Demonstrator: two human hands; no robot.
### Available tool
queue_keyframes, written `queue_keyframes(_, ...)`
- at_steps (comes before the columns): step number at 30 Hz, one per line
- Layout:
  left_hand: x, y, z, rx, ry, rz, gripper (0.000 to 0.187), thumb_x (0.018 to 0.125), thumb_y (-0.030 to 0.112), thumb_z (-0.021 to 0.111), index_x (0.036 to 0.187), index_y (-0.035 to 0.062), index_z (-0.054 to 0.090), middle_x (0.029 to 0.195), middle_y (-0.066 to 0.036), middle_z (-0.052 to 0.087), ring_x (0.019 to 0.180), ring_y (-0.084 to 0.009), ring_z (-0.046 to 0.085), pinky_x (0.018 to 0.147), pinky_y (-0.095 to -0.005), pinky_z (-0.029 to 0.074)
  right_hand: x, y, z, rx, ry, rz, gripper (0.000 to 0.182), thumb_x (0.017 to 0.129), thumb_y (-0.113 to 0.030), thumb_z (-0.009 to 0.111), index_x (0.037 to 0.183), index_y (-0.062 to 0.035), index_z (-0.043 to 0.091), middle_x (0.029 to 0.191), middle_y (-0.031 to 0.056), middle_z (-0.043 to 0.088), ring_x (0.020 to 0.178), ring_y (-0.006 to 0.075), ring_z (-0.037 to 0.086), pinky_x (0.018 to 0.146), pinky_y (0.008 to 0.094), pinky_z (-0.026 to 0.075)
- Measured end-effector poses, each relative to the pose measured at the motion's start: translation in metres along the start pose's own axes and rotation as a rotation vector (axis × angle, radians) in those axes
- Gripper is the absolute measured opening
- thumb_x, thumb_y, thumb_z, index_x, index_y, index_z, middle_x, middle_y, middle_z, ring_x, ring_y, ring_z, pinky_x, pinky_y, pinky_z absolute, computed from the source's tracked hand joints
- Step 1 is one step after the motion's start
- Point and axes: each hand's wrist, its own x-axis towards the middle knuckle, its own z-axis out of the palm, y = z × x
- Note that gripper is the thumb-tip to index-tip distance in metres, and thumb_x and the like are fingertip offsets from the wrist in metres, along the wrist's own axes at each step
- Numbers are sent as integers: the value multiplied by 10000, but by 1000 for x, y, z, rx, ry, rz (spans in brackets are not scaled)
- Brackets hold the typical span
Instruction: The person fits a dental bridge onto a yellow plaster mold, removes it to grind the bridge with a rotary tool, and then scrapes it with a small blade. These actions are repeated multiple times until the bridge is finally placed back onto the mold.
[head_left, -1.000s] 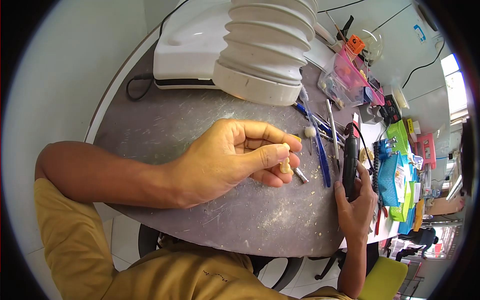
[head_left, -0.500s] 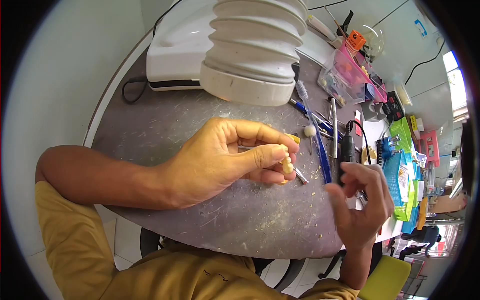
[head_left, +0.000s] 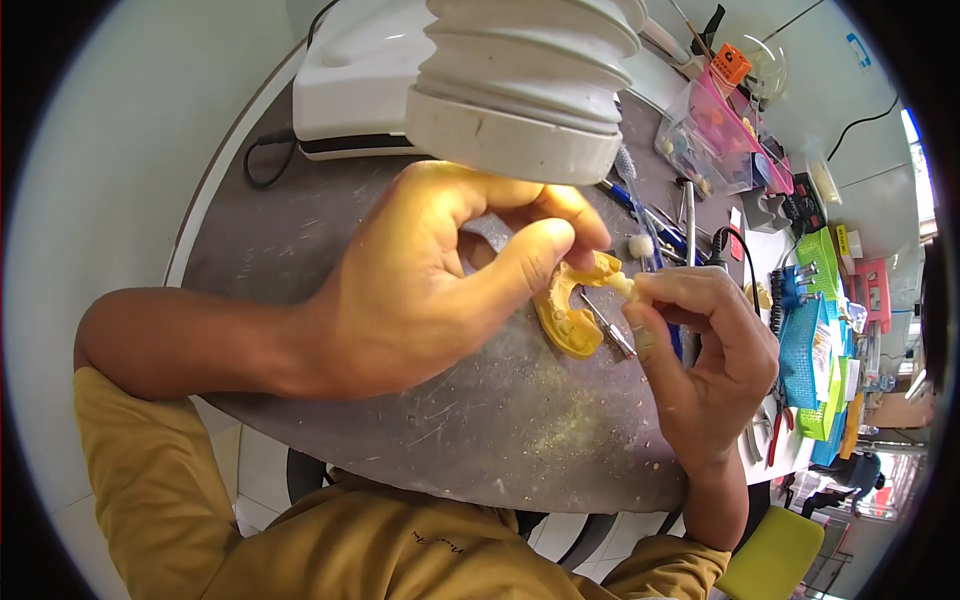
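My left hand (head_left: 420, 285) grips a yellow dental cast (head_left: 572, 335) shaped like a horseshoe arch, tilted below the hose nozzle. Its thumb and fingers close on the upper end of the arch. At the cast's right side, my right hand (head_left: 712, 350) pinches a small cream-coloured dental bridge (head_left: 622, 284) between thumb and forefinger. The bridge lies right by the cast's upper right end; whether it touches is hard to tell. Behind the cast, a slim metal bur-like tool (head_left: 612, 330) lies on the bench.
A ribbed white hose nozzle (head_left: 515, 135) hangs close above my left hand. The white machine (head_left: 350, 100) stands behind. Brushes and metal tools (head_left: 690, 220) lie beyond my right hand, near a pink basket (head_left: 730, 100). Blue baskets (head_left: 800, 350) and red-handled pliers (head_left: 780, 435) are at right.
The right hand has come from beside the black handpiece to the cast and now pinches the bridge, earlier at the left fingertips. The left hand has risen and turned, showing the cast.
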Motion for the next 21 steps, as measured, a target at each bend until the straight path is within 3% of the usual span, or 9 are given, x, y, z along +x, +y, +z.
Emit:
queue_keyframes(2, 3, -5, -2, 534, 94, 338, 223, 901, 4, 544, 1117, 5, 598, 1070, -70, 653, 980, -136, 604, 752, -269, 486, -1, 4, -2, 135, -29, 177, 139, 818, 49, 703, 950, 44, 660, 949, 91, 648, 843, 121, 629, 762, 236, 516)
queue_keyframes(3, 3, -1, -5, 720, -6, 375, 368, 780, -73, 564, 1140, 4, 562, 1135, -102, 612, 1018, -212, 593, 818, -338, 481, -2, 5, -3, 138, -31, 174, 139, 818, 49, 703, 950, 44, 660, 949, 91, 648, 843, 121, 629, 762, 236, 516)
queue_keyframes(6, 5, -9, -6, 990, -60, 433, 452, 711, -97, 597, 1148, 16, 563, 1193, -136, 577, 1003, -289, 584, 858, -389, 478, -3, 9, -2, 163, -17, 204, 119, 842, 28, 688, 957, 41, 658, 962, 68, 621, 868, 103, 612, 758, 226, 507)
queue_keyframes(8, 6, -15, -3, 938, -56, 419, 474, 680, -97, 640, 1132, 26, 570, 1193, -145, 553, 1014, -332, 575, 894, -411, 474, -4, 11, 0, 267, 10, 296, 139, 792, 44, 707, 931, 37, 691, 936, 74, 635, 753, 86, 626, 668, 218, 528)
queue_keyframes(10, 8, -19, -2, 866, -38, 488, 417, 695, -73, 699, 1081, 40, 590, 1124, -133, 561, 1038, -320, 575, 886, -400, 481, -4, 9, 3, 267, 1, 298, 137, 792, 41, 705, 928, 34, 690, 919, 76, 639, 743, 88, 624, 659, 218, 526)
queue_keyframes(14, 10, -19, -4, 849, -124, 466, 374, 694, -25, 761, 1026, 49, 605, 1134, -137, 563, 1064, -310, 571, 880, -395, 486, -6, 4, 9, 180, -54, 235, 133, 776, 30, 706, 907, 18, 687, 866, 82, 648, 712, 108, 625, 631, 219, 513)
queue_keyframes(17, 8, -15, -4, 824, -156, 442, 350, 698, 9, 785, 998, 55, 610, 1187, -134, 564, 1060, -293, 567, 861, -383, 488, -7, 0, 8, 143, -100, 218, 109, 806, -8, 711, 903, 18, 668, 896, 75, 621, 811, 111, 594, 691, 238, 482)
queue_keyframes(21, 10, -20, -2, 816, -132, 602, 329, 726, 53, 784, 991, 36, 591, 1178, -129, 565, 1038, -293, 562, 847, -376, 484, -5, 2, 7, 69, -103, 118, 123, 784, 5, 708, 898, 20, 665, 869, 91, 635, 778, 150, 592, 697, 256, 478)
